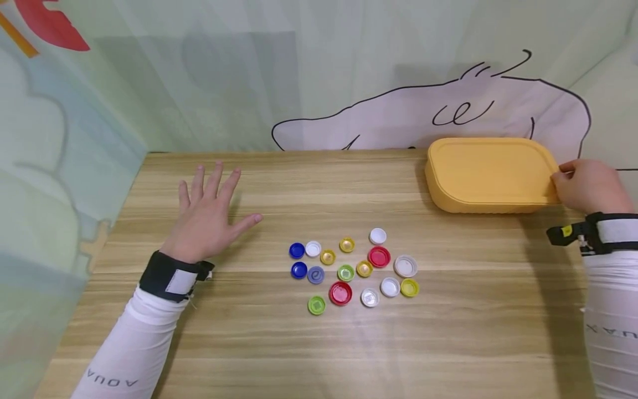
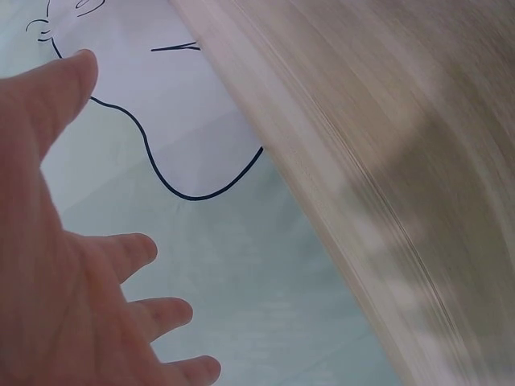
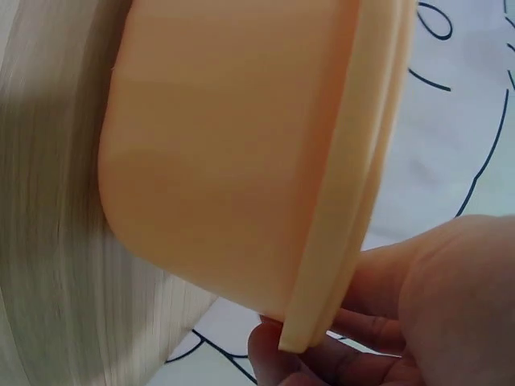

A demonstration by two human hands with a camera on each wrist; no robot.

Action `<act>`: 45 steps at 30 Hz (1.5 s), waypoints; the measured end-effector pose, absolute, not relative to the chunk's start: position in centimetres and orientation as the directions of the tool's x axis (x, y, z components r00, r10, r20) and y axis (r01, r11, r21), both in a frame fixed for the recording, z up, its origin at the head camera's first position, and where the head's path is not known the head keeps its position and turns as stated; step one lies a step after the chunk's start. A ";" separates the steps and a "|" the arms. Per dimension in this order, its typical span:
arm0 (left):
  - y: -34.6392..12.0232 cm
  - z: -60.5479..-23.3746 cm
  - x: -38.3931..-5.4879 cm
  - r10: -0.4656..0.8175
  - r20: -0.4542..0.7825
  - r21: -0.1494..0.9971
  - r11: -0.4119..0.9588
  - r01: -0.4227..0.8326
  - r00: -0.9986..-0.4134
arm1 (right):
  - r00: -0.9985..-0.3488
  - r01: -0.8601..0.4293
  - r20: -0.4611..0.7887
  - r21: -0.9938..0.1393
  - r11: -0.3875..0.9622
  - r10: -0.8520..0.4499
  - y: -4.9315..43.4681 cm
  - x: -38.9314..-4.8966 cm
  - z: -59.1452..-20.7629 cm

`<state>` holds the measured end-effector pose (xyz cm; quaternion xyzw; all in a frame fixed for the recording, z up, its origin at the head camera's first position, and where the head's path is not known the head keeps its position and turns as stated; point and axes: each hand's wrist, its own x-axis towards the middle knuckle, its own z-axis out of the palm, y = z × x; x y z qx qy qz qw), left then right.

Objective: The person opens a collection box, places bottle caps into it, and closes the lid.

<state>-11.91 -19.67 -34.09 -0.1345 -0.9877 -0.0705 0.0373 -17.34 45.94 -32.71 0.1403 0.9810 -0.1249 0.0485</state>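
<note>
Right grip (image 1: pixel 595 185) pinches the yellow box (image 3: pixel 209 177) by its lid (image 1: pixel 493 169), contents hidden; left grip (image 1: pixel 201 227) splayed, empty.

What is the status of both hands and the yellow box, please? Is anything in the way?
Left hand: fingers spread, holding nothing. Right hand: gripping right edge of yellow box, lid on. Caps lie on table, apart from box; no blockage seen.
</note>
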 end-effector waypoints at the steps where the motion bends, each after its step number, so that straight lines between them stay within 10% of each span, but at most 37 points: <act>1: -19.7 -34.1 -11.9 0.260 0.092 0.129 0.954 0.271 -0.961 | -0.954 0.293 -0.138 -0.237 0.926 0.266 45.8 -17.3 -32.7; 22: -18.5 -33.8 -12.2 0.315 0.150 0.244 0.907 0.343 -0.937 | -0.988 0.105 -0.146 -0.349 0.931 0.057 38.5 -17.8 -32.7; 32: -15.8 -33.9 -13.0 0.322 0.169 0.532 0.766 0.361 -0.932 | -0.991 0.021 -0.128 -0.395 0.918 -0.033 33.5 -17.7 -32.7; 45: -13.1 -34.5 -14.7 0.187 -0.037 0.940 0.341 0.029 -0.982 | -0.987 -0.022 -0.131 -0.459 0.888 -0.092 27.4 -18.1 -33.1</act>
